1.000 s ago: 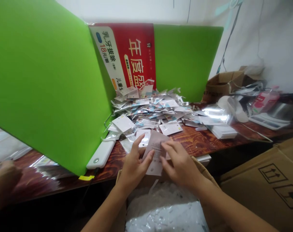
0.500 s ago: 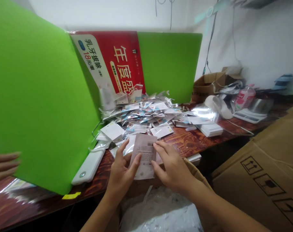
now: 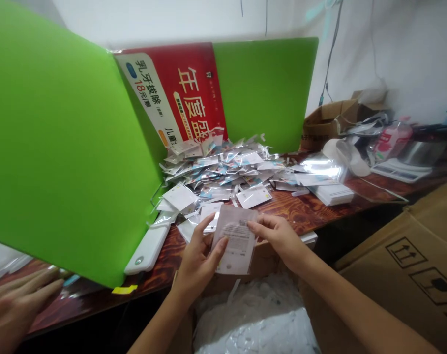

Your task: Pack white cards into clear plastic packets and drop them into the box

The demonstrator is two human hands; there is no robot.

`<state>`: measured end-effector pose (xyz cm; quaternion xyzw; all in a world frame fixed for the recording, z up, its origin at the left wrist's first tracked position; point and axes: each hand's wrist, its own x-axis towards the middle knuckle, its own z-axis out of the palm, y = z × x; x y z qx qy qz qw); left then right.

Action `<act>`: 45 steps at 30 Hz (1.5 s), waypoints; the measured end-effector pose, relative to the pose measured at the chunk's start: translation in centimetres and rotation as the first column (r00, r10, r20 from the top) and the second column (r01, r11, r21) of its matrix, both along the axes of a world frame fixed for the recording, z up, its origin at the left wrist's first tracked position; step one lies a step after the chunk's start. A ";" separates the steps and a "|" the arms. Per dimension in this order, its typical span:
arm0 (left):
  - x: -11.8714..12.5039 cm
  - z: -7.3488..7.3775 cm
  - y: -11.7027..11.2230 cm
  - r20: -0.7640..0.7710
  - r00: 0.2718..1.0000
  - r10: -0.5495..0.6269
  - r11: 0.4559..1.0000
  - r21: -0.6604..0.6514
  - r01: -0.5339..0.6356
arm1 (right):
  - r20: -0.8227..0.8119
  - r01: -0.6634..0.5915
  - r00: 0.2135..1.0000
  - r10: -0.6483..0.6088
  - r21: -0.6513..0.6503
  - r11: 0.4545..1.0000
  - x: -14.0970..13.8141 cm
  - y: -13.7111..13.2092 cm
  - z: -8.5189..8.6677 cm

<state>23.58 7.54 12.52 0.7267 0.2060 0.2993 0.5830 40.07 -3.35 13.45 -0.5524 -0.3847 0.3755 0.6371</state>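
Observation:
My left hand (image 3: 196, 259) and my right hand (image 3: 278, 238) together hold a small printed card in a clear sleeve (image 3: 235, 241) upright over the table's front edge. The left thumb and fingers pinch its left side; the right fingers pinch its upper right corner. Just behind lies a big heap of similar small packets (image 3: 223, 169) on the wooden table (image 3: 300, 211). Below my hands stands an open cardboard box with white plastic bags (image 3: 256, 319) inside.
A green divider (image 3: 61, 147) stands to the left and behind, with a red printed board (image 3: 186, 98). A white power bank (image 3: 149, 248) lies at its foot. Another person's hand (image 3: 13, 307) rests at far left. Cardboard boxes (image 3: 411, 265), a white card stack (image 3: 332, 192) and a scale (image 3: 400, 169) sit right.
My hands turned the card slightly and lifted it a little; the right fingers shifted to its top corner. The other person's hand moved lower and flatter on the far-left table.

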 end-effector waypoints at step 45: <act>0.3 -1.9 2.7 -0.190 0.981 -0.023 0.979 0.193 0.061 | -0.259 0.664 0.612 -0.747 0.681 0.309 -0.8 -10.1 7.6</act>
